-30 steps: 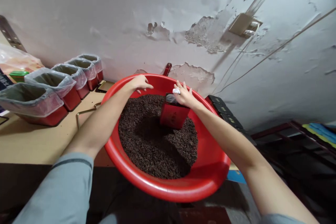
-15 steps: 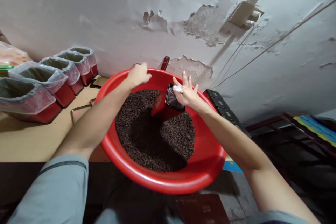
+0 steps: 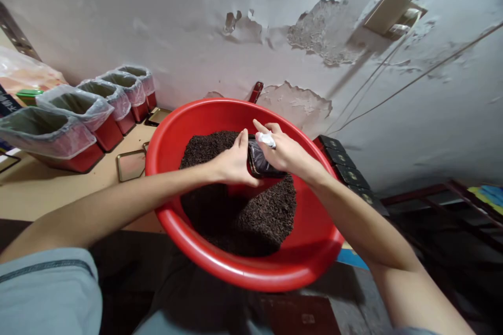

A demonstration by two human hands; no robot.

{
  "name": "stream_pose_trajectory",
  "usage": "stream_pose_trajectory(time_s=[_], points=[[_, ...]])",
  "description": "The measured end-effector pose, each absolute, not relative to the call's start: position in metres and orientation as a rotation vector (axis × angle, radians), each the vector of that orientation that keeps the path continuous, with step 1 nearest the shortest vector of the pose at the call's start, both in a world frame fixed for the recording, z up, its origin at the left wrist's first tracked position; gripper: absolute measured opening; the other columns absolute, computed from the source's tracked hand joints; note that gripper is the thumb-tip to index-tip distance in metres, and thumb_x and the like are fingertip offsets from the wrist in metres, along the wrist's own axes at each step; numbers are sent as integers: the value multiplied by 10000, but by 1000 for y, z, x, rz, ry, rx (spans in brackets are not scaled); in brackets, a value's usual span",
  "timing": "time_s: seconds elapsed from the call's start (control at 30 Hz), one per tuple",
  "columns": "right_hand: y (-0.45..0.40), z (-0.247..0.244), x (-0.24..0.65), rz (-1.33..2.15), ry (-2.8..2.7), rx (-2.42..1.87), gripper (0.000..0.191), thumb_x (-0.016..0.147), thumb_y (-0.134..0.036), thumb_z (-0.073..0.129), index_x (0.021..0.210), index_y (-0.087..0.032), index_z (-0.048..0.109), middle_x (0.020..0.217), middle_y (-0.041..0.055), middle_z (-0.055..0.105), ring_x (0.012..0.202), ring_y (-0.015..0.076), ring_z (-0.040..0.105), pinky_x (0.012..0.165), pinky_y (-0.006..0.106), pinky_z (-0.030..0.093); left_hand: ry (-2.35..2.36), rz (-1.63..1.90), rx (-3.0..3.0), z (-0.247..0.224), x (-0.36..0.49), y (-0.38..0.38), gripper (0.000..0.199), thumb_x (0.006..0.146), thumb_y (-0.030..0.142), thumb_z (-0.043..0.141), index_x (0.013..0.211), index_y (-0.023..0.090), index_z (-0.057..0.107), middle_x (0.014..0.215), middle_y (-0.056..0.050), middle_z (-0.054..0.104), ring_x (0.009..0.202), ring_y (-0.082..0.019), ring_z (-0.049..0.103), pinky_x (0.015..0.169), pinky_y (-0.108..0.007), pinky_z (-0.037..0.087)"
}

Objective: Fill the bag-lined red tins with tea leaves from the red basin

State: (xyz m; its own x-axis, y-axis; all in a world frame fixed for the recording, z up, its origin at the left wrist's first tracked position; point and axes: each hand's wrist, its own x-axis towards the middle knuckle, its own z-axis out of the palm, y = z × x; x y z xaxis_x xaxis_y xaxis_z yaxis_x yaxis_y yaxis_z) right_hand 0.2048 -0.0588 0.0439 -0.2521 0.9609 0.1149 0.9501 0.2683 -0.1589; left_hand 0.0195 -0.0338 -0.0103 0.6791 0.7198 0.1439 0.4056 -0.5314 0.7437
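Note:
My left hand (image 3: 237, 161) is closed around the left side of a red tin (image 3: 239, 188) in the tub, its thumb and fingers at the rim. Dark-looking clear plastic (image 3: 262, 159) lines or covers the tin's mouth. My right hand (image 3: 288, 153) is over the tin's far right side, with a white bunched piece (image 3: 267, 140), seemingly plastic, between thumb and fingers. Below the tin, dark loose leaf tea (image 3: 271, 214), or something like it, fills the bottom of the big red plastic tub (image 3: 236, 272). The tin's lower part is hidden in shadow.
Several red tins with plastic liners (image 3: 84, 110) stand in a row at the left on the table (image 3: 94, 193). Gold-edged lids (image 3: 131, 165) lie beside them. Dark boxes (image 3: 349, 167) line the wall at the right. A peeling wall (image 3: 188, 36) rises behind.
My left hand has come from the tub's far rim to the tin and closed on its side. My right hand's spread fingers have drawn in. The tin looks more upright, and the view has shifted slightly.

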Motion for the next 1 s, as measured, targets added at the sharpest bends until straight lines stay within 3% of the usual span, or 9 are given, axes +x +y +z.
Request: stream_pose_trajectory(time_s=[0.13, 0.23, 0.37, 0.5, 0.57, 0.63, 0.73, 0.9, 1.0], points=[[-65, 46, 191, -112, -2649, -1532, 635, 1062, -442, 404, 1671, -376, 238, 1781, 34, -20, 1604, 493, -35, 1142, 876, 83, 542, 281, 2140, 10, -13, 15, 775, 657, 237, 776, 1418, 180, 638, 1336, -107, 732, 1239, -329, 678, 1070, -429, 526], [-61, 35, 181, 19, -2903, -1213, 640, 1075, -409, 403, 1679, -367, 196, 1773, 30, -48, 1624, 402, -71, 1205, 794, 86, 756, 280, 2149, 14, -22, 37, 461, 749, 118, 636, 1177, 200, 786, 1159, -56, 804, 1103, -263, 730, 978, -369, 555], [-55, 15, 176, 133, -3087, -983, 586, 1076, -439, 422, 1643, -310, 350, 1763, 91, 137, 1616, 362, 184, 1253, 640, 244, 1253, 155, 2430, 20, -29, 37, 390, 747, 34, 642, 1022, 226, 841, 1056, -65, 819, 1080, -284, 733, 1024, -384, 517], [-54, 7, 188, 150, -3115, -850, 840, 916, -735, 573, 1618, -303, 412, 1724, 122, 275, 1541, 429, 345, 1237, 654, 260, 1522, 348, 2474, 32, -85, 28, 382, 872, 152, 622, 1207, 232, 787, 1236, -34, 779, 1210, -246, 676, 1139, -364, 432], [-49, 5, 199, 215, -3070, -861, 859, 910, -773, 528, 1624, -315, 394, 1722, 110, 280, 1539, 438, 344, 1227, 698, 239, 1700, 552, 2395, 27, -127, 21, 403, 947, 211, 546, 1302, 211, 737, 1315, -44, 746, 1226, -223, 661, 1132, -337, 433], [-40, 0, 211, 292, -3009, -925, 703, 993, -695, 402, 1612, -364, 399, 1730, 54, 270, 1559, 401, 327, 1232, 717, 210, 2011, 642, 2254, 8, -167, 12, 407, 987, 233, 480, 1302, 170, 730, 1314, -97, 742, 1204, -236, 672, 1089, -332, 462], [-24, -13, 225, 271, -2932, -1024, 584, 1043, -568, 293, 1590, -410, 417, 1736, 1, 258, 1578, 346, 310, 1246, 716, 181, 2399, 328, 1905, -40, -206, -7, 365, 976, 266, 517, 1189, 101, 763, 1225, -212, 755, 1140, -315, 706, 981, -369, 514], [-16, -28, 240, -43, -2871, -1162, 634, 1032, -536, 270, 1599, -298, 426, 1729, 102, 269, 1595, 398, 233, 1213, 796, 109, 2338, 118, 1599, -119, -205, -28, 442, 980, 517, 545, 1077, 148, 769, 1196, -217, 755, 1149, -336, 704, 890, -356, 519], [-18, -30, 244, -166, -2737, -1426, 739, 1005, -629, 242, 1639, -267, 357, 1739, 156, 199, 1590, 483, 153, 1151, 873, 96, 2210, 155, 1579, -140, -191, -24, 349, 927, 451, 648, 1073, 153, 756, 1195, -182, 760, 1129, -294, 706, 884, -322, 507]])
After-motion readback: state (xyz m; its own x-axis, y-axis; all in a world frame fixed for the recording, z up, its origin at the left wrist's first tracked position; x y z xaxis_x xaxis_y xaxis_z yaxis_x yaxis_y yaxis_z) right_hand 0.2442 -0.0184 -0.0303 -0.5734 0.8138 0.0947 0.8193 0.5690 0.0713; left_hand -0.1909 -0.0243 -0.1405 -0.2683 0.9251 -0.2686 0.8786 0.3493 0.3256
